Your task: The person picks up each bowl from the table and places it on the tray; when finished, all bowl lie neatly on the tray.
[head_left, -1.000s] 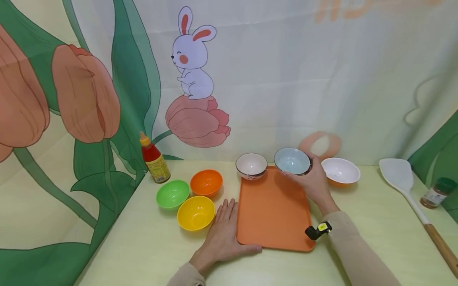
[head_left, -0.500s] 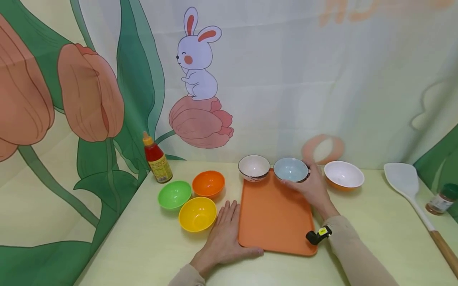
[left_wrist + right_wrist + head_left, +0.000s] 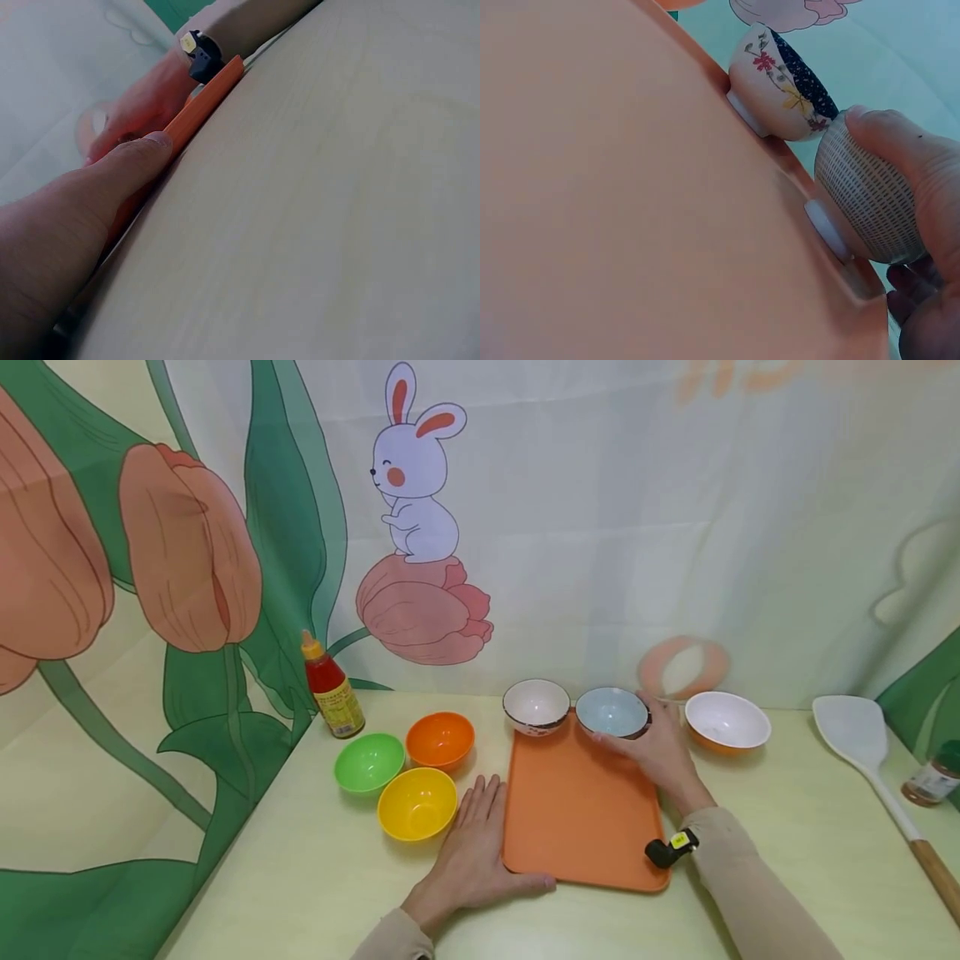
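The pale blue bowl [image 3: 612, 712] is at the far right corner of the orange tray [image 3: 585, 810], just right of the flowered bowl [image 3: 536, 707]. It looks like glazed ceramic — stiff, slick, chippable, fairly weighty — so I'd trust rim and side wall. My right hand [image 3: 662, 750] curls its fingers round the right side; my left hand [image 3: 474, 856], fingers straight, grasps nothing, lying along the tray's left edge.

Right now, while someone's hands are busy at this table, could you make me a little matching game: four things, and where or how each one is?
Things:
1. spatula
2. pale blue bowl
3. orange tray
4. sauce bottle

Places or states:
A. left grip at its near left corner
B. behind the green bowl
C. beside the green-lidded jar
D. held in the right grip

Pairs: 1-C, 2-D, 3-A, 4-B
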### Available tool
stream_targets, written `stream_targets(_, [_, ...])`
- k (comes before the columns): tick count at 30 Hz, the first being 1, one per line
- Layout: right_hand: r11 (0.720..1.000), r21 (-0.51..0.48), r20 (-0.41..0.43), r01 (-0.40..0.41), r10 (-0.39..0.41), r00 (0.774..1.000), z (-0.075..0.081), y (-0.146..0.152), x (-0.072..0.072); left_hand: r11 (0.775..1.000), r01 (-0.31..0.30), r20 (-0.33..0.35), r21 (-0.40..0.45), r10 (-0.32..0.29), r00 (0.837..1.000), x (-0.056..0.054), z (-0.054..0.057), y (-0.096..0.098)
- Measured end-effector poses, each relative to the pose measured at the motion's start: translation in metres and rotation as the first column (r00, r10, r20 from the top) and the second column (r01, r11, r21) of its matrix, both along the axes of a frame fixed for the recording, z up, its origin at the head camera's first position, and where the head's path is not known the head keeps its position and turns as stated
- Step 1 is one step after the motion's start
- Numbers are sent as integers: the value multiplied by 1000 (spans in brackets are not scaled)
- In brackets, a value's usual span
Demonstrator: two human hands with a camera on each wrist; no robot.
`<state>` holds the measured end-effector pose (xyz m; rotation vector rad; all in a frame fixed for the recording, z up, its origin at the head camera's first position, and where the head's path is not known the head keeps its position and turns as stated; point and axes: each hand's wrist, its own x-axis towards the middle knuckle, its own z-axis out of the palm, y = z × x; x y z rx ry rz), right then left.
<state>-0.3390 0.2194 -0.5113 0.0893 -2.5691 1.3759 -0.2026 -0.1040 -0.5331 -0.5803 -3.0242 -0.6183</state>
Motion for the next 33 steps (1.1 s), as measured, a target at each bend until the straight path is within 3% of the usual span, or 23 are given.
stream_targets(7, [1000, 11, -14, -2, 2, 1000, -3, 9, 2, 1000, 27, -10, 15, -27, 1000, -2, -4, 5])
stream_targets(14, [999, -20, -25, -49, 48, 999, -6, 5, -1, 1000, 1, -6, -1, -1, 1000, 1, 0, 0])
stream_targets(21, [999, -23, -9, -38, 38, 999, -3, 7, 0, 999, 13, -1, 29, -13, 1000, -1, -1, 1])
stream_targets(27, [999, -32, -26, -31, 30, 999, 17, 5, 2, 1000, 10, -27, 16, -10, 1000, -3, 3, 0])
stream_targets(33, [997, -74, -51, 22, -26, 998, 49, 15, 17, 999, 12, 1, 35, -12, 1000, -1, 0, -2])
